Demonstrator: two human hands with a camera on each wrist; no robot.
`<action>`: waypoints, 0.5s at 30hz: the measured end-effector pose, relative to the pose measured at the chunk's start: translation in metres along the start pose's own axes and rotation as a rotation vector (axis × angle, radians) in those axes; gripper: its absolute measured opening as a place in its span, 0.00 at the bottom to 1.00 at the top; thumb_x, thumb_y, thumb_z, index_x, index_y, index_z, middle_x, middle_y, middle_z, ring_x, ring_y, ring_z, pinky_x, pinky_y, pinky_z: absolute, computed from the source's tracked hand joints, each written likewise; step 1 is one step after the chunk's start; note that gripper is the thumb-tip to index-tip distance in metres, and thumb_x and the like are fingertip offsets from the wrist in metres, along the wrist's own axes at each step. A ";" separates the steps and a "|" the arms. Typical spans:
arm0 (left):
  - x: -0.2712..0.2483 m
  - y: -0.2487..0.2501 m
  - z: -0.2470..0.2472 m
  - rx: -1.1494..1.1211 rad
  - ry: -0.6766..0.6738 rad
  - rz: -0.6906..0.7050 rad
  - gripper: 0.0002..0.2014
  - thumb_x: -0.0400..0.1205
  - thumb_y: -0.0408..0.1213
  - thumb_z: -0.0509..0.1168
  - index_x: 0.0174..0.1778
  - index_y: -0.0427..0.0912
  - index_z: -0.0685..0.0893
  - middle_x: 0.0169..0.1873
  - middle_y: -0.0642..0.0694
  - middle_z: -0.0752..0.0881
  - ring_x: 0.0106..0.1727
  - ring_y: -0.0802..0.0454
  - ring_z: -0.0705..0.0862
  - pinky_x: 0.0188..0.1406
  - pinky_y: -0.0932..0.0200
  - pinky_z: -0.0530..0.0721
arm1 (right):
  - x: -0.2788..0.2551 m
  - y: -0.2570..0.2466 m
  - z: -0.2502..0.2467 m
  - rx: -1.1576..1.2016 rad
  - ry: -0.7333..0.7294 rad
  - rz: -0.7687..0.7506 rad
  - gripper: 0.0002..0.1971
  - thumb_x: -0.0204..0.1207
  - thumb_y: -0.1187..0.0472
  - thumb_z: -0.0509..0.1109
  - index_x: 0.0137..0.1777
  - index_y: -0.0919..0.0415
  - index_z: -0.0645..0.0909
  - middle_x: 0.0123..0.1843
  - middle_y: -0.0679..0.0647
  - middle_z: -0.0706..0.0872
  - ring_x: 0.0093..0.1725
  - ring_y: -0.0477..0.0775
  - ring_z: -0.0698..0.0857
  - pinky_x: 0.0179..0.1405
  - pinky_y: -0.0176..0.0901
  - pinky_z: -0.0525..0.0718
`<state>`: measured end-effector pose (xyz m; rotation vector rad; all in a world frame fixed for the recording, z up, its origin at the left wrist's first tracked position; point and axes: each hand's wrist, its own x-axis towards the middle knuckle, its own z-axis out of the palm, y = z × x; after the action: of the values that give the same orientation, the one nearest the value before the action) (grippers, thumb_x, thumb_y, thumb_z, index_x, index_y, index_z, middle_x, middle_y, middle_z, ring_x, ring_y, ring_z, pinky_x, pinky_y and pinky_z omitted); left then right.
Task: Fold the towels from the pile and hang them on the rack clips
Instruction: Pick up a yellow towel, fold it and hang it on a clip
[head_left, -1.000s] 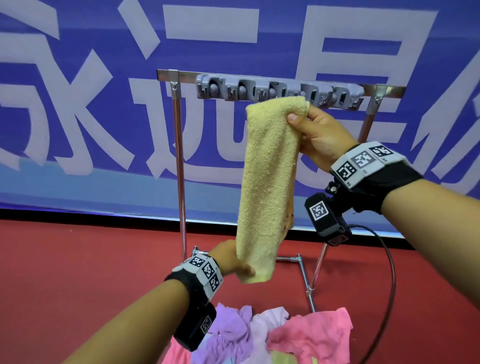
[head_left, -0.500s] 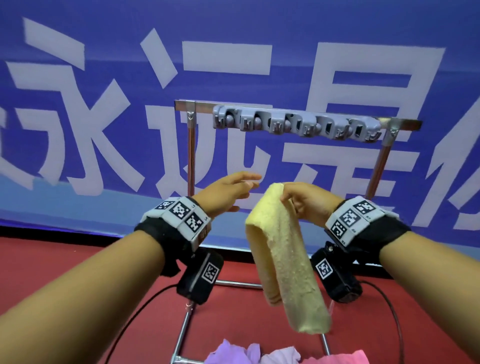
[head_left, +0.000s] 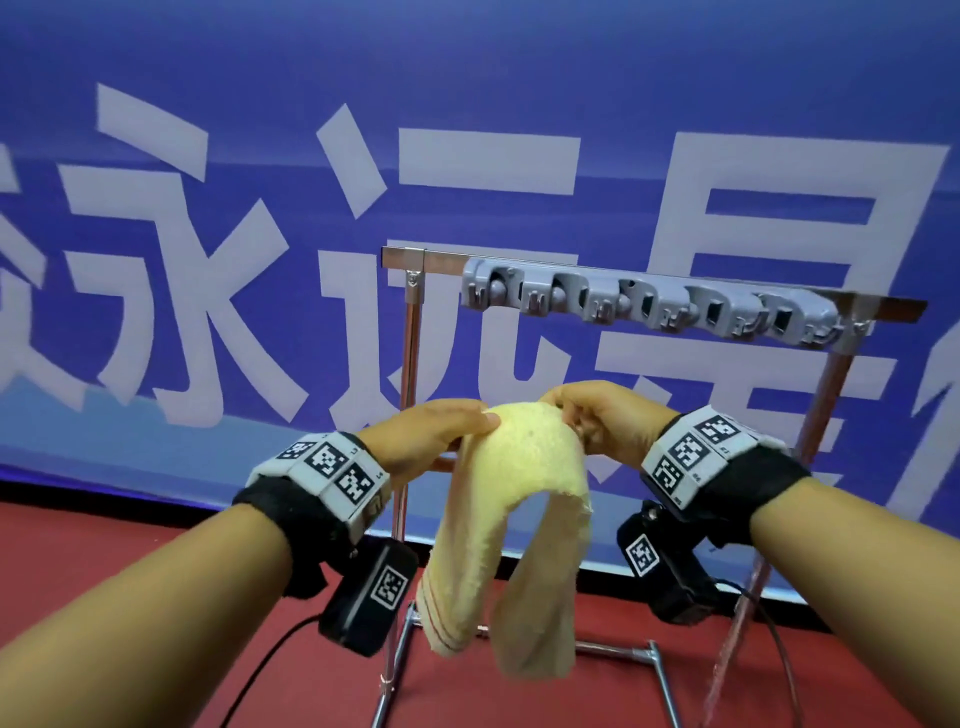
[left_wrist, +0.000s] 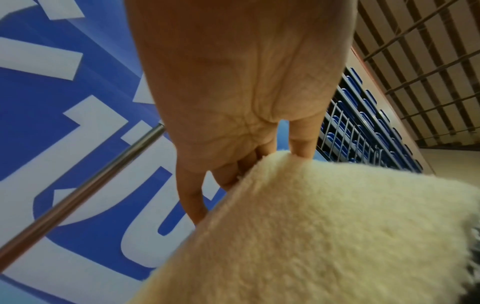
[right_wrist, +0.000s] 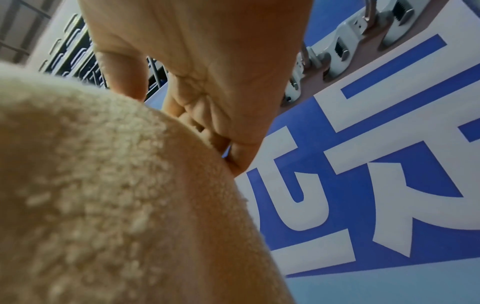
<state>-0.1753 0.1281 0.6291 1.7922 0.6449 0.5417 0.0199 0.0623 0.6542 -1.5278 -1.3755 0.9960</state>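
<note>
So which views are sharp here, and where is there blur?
Head view: banner lettering, towel and clips slightly soft, wide-angle bend in the rack bar. Both wrist views: towel close-up blurred, banner behind clearer.

Blue banner (head_left: 260, 130) behind the rack carries big white Chinese chars. In the head view, left to right: 永 (head_left: 171, 291), 远 (head_left: 415, 291), then 是 (head_left: 779, 249), its lower part hidden behind the rack. One more char at each edge is cut off, can't be read.

Wrist bands (head_left: 332, 475) on both arms carry black-and-white square code markers (head_left: 685, 452); tiny print beside them is too small to read. The black camera units (head_left: 371, 592) under the wrists each show one more such marker.

Both wrist views show only parts of the same white chars on blue, tilted, not readable as whole chars.

No brand or number can be read on the towel or clips.
</note>
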 end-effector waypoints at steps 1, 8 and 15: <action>0.002 0.001 -0.009 -0.003 0.040 0.018 0.15 0.83 0.45 0.62 0.54 0.35 0.81 0.44 0.46 0.83 0.48 0.52 0.81 0.65 0.48 0.76 | 0.006 -0.002 -0.002 -0.039 -0.009 -0.021 0.10 0.70 0.72 0.57 0.38 0.61 0.79 0.26 0.52 0.72 0.24 0.47 0.70 0.27 0.36 0.71; 0.036 0.027 -0.057 0.116 0.265 0.029 0.11 0.87 0.43 0.56 0.41 0.48 0.80 0.39 0.47 0.81 0.44 0.51 0.80 0.52 0.54 0.77 | 0.058 -0.040 -0.002 -0.181 0.157 -0.235 0.09 0.74 0.71 0.68 0.42 0.54 0.79 0.37 0.49 0.81 0.31 0.47 0.78 0.32 0.40 0.77; 0.081 0.054 -0.087 0.109 0.467 0.033 0.08 0.85 0.43 0.59 0.47 0.47 0.82 0.39 0.47 0.82 0.40 0.51 0.79 0.46 0.55 0.79 | 0.098 -0.086 -0.007 -0.471 0.406 -0.412 0.07 0.73 0.68 0.69 0.40 0.54 0.82 0.37 0.46 0.84 0.35 0.42 0.80 0.33 0.30 0.78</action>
<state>-0.1620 0.2301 0.7104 1.7901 0.9784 0.9779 0.0057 0.1638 0.7348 -1.5696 -1.5954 0.0972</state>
